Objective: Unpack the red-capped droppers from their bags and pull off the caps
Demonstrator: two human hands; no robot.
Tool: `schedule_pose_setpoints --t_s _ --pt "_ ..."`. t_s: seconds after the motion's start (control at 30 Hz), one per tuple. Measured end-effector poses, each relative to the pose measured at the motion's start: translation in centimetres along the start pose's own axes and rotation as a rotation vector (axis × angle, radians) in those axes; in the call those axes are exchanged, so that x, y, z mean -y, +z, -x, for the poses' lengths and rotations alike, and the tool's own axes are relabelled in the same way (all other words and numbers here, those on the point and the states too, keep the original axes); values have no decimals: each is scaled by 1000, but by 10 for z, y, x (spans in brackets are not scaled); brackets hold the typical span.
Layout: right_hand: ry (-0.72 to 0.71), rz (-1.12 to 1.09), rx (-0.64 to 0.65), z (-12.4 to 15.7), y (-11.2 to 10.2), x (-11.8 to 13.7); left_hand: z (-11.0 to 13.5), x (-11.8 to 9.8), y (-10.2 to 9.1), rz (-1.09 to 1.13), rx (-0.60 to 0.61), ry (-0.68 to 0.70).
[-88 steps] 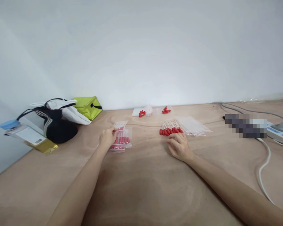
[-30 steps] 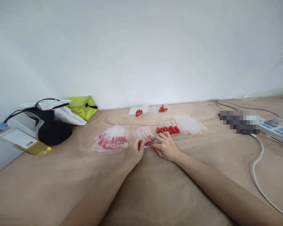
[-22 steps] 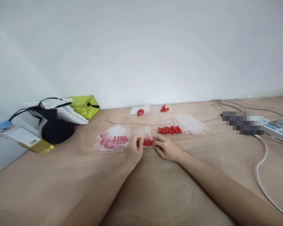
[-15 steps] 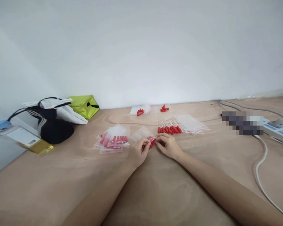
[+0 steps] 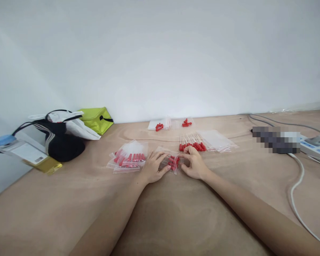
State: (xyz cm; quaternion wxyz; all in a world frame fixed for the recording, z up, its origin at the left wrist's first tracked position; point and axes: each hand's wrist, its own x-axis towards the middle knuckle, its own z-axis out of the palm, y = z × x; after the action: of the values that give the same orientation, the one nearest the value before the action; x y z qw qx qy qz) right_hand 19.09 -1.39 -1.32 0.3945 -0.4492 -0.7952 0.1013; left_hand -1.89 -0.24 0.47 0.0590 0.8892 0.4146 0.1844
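Observation:
Between my hands lies a clear zip bag (image 5: 174,163) with several small red-tipped pieces inside. My left hand (image 5: 154,167) rests flat on the left part of this bag, fingers spread. My right hand (image 5: 193,164) pinches the bag's right edge between thumb and curled fingers. To the left is a pile of filled zip bags (image 5: 129,156) holding red-tipped pieces. Just beyond my right hand lies a row of red-tipped sticks (image 5: 192,142), their pale shafts pointing away. A stack of flat clear zip bags (image 5: 217,140) lies beside them.
Near the wall lie two small groups of red pieces (image 5: 159,127) on clear bags. At the left stand a black cap (image 5: 65,144), a lime-green bag (image 5: 96,120) and a yellow-and-white box (image 5: 33,154). A power strip (image 5: 314,146) and a white cable (image 5: 294,192) lie on the right.
My left hand has opened from a pinch and now lies spread on the bag. The bag has turned flatter, with its red contents showing more. My right hand stays at its edge.

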Motion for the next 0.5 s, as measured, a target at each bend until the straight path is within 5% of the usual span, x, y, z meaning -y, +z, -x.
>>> schedule_pose_setpoints --t_s 0.5 --pt "128 -53 190 -4 2 7 3 -4 0 107 -46 42"
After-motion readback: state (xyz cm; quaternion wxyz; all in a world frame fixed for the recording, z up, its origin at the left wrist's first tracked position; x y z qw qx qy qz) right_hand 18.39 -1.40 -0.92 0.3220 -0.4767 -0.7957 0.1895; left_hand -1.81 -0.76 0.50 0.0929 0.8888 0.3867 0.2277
